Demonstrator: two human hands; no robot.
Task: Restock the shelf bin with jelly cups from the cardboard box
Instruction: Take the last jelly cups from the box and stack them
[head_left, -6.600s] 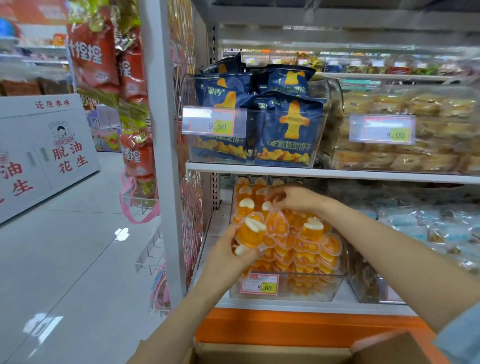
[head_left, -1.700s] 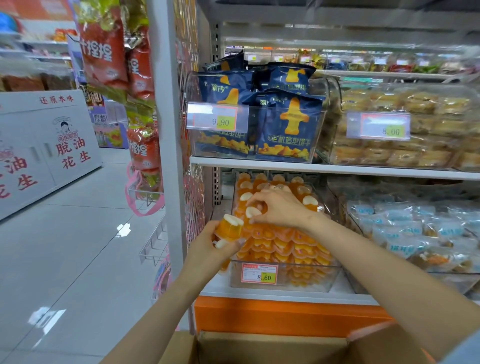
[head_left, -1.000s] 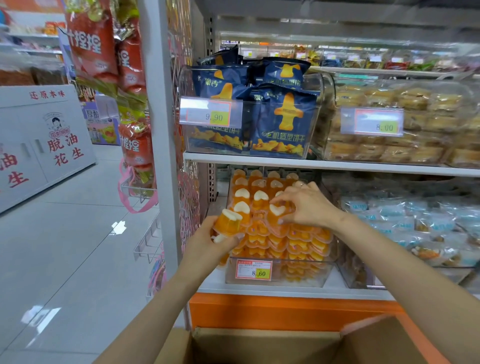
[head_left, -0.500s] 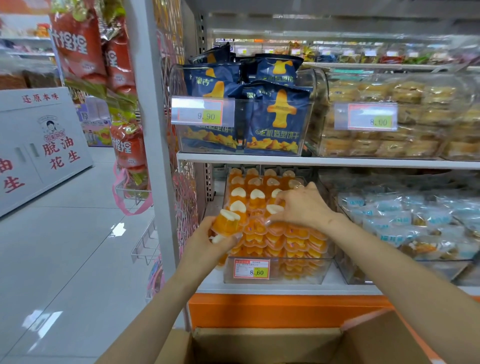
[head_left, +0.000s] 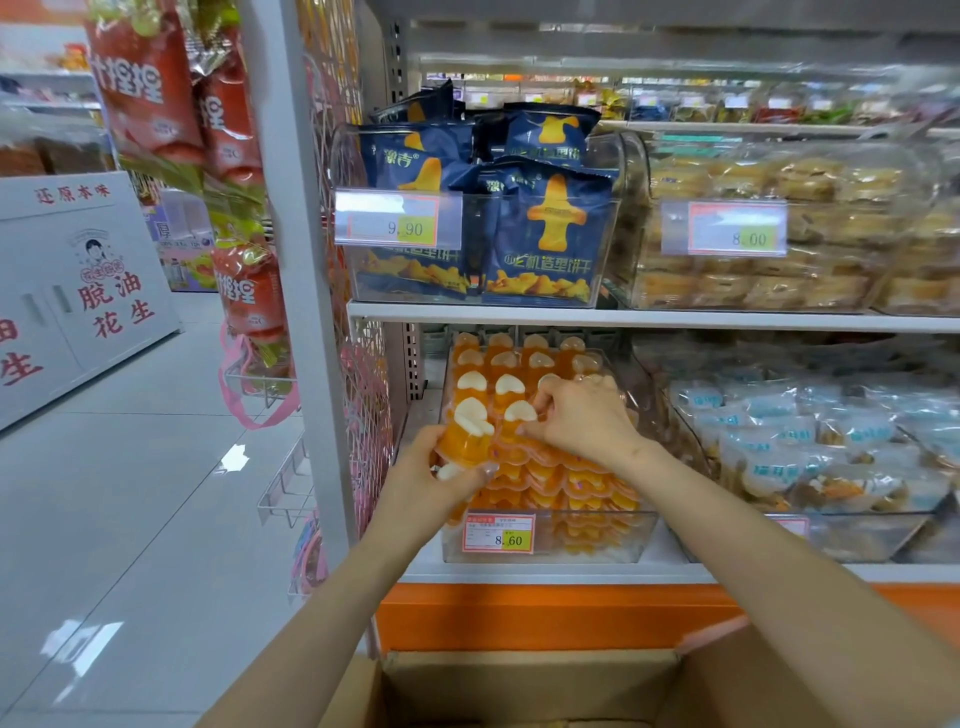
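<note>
Cardboard box (head_left: 519, 686) sits open nearest, below the orange shelf base (head_left: 545, 616). Above it, the left hand (head_left: 426, 486) grips orange jelly cups (head_left: 467, 441) at the left front corner of the clear shelf bin (head_left: 597, 543). The right hand (head_left: 584, 421) reaches into the bin, its fingers (head_left: 540, 402) pinching a cup (head_left: 519, 415) atop the heaped pile. Blue biscuit bags (head_left: 545, 234) fill the bin overhead.

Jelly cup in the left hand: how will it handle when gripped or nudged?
Likely rigid-walled: the jelly cup keeps its shape in the grip of the left hand. Its plastic looks glossy, so it is probably slippery. Cups in the shelf bin lie stacked and tilted, so a pushed one may slide or tip rather than roll.
</note>
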